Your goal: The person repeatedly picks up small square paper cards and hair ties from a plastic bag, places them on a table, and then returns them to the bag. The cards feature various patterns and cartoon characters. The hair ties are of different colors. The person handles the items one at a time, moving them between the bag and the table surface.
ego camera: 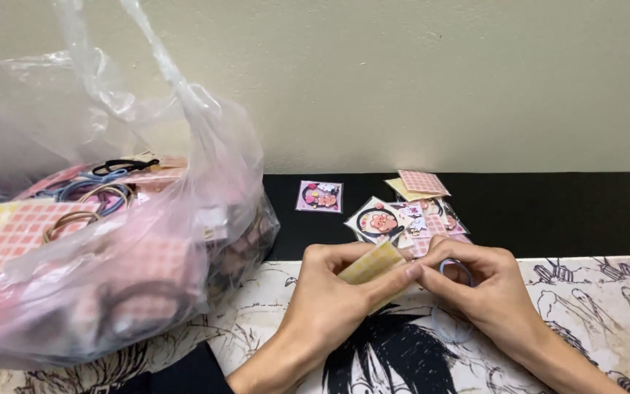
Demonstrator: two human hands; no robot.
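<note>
Clear plastic bag (111, 241) sits far left of the yellow card, bulging, mouth gaping toward the camera so the contents show: pink and yellow checked cards (20, 228) and loose hair ties (100, 191) in blue, brown and black. Bag rests half on a black tabletop (570, 211), half on a mat with black-and-white cartoon drawings (607, 292). Left hand (329, 292) just below and left of the card, thumb and fingertips pinched on the yellow card (370, 264), a small checked square, tilted up toward the face, probably so its top edge is easy to reach. Right hand (486, 288) immediately right of the card, thumb tip touching the card's corner, fingers curled and gripping a pale blue hair tie (458, 268) that loops around them; likely kept stretched near the card edge. Second pale loop (452, 325) lies on the mat below and right of the card, under the right wrist. Behind the card, on the black surface, a small pile of packaged hair ties (406, 215) on pink and yellow cards, one single packet (320, 196) set apart to the pile's left, all near the wall (402, 80)
</note>
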